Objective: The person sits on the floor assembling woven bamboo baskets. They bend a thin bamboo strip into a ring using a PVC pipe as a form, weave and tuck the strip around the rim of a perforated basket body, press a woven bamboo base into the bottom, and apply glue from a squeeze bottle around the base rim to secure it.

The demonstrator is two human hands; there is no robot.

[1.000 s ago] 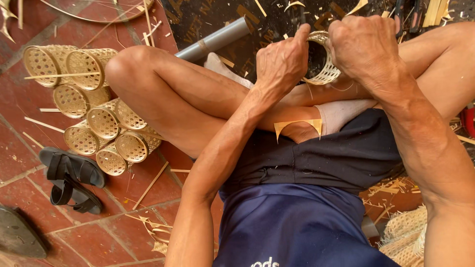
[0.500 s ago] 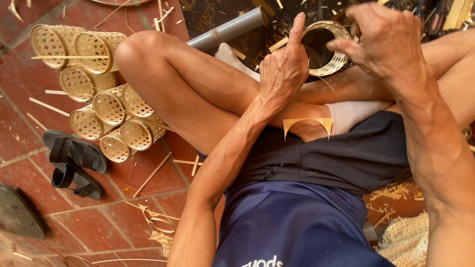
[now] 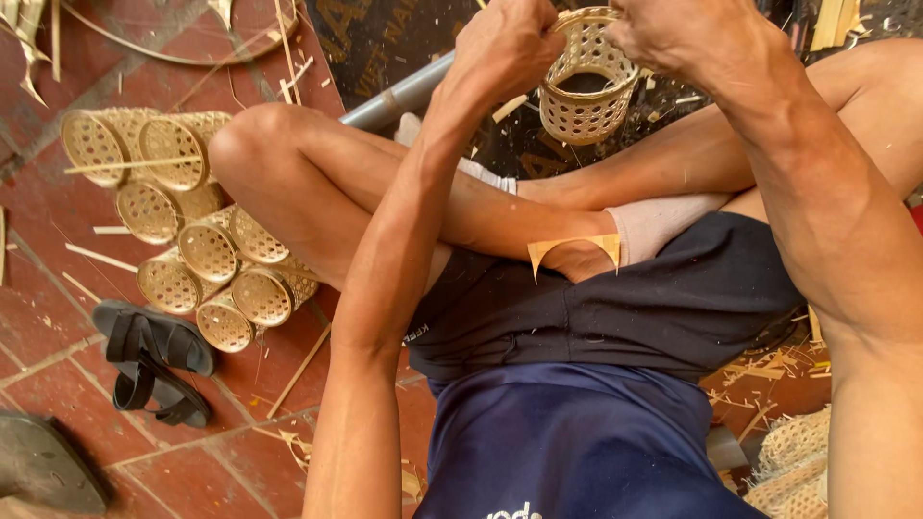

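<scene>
In the head view, the person sits cross-legged on a red tiled floor [image 3: 67, 317]; both hands are raised in front of the knees and work on a small woven bamboo basket [image 3: 585, 91]. The left hand [image 3: 510, 48] has its grip pressed together into a fist at the left rim of the basket, pinching something there; what exactly, I cannot tell. The right hand [image 3: 697, 38] closes over the upper right rim and holds the basket. Compared with half a second ago, the basket is turned; then its open mouth faced the camera like a ring, now its side wall and dark opening show, and the left hand has moved from beside it onto the rim; in my judgement the work has passed to the rim. A thin curved bamboo strip [image 3: 574, 247] lies on the lap; a pile of finished baskets [image 3: 192, 240] lies on the floor at the left, near black sandals [image 3: 154, 360]; a grey pipe [image 3: 404, 91] lies behind the knee.
</scene>
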